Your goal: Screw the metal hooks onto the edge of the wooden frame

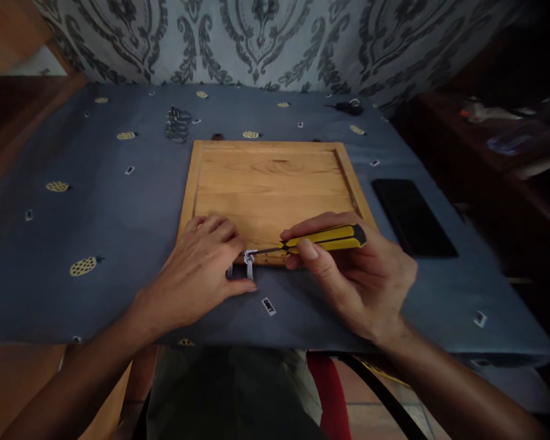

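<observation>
A shallow-framed wooden panel (pixel 275 177) lies flat on the table in front of me. At its near edge sits a small silver metal fitting (pixel 250 260), partly hidden by my fingers. My left hand (pixel 201 269) is closed around the fitting's left side, thumb below the edge and fingers resting on the wood. My right hand (pixel 357 275) grips a yellow and black screwdriver (pixel 323 238), held nearly level with its shaft pointing left. The screwdriver's tip meets the fitting; the exact contact is too small to make out. Small dark holes show in the wood just right of it.
Several metal fittings (pixel 177 125) lie at the back left of the blue patterned tablecloth (pixel 119 226). A black phone-like slab (pixel 412 217) is right of the panel. Keys or a similar dark item with a ring (pixel 348 107) lie far right. A patterned curtain (pixel 256 43) hangs behind.
</observation>
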{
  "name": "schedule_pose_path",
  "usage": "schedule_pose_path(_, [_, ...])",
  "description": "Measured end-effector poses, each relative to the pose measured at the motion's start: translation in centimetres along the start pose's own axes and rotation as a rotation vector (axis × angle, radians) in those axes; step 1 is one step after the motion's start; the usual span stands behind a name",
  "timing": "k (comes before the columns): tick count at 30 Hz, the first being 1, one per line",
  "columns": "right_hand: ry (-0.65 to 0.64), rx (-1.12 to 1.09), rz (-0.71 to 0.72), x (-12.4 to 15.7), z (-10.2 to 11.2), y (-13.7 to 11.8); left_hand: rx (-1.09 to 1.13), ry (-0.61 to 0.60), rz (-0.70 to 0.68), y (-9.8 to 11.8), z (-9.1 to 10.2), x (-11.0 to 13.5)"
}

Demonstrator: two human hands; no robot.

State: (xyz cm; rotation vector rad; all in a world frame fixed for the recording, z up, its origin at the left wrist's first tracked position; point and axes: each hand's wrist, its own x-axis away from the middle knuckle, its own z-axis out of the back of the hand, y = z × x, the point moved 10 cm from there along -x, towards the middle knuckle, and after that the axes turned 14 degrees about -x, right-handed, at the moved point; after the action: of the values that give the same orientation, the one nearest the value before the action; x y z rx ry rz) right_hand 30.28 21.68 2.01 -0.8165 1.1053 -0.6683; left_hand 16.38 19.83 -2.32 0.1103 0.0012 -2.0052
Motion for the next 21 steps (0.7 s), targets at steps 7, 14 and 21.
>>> schedule_pose_path(7, [-0.185, 0.052, -0.023, -2.3, -1.9, -0.5, 0.006, -0.003, -0.002, 0.1, 0.0, 0.0])
schedule_pose_path(14, [-0.263, -0.195, -0.13, -3.0, -2.9, -0.2, 0.011, -0.012, 0.006, 0.1, 0.0, 0.0])
schedule_pose_path(21, [-0.296, -0.306, -0.136, -2.7, -2.7, -0.6, 0.039, -0.025, 0.005, 0.1, -0.2, -0.1])
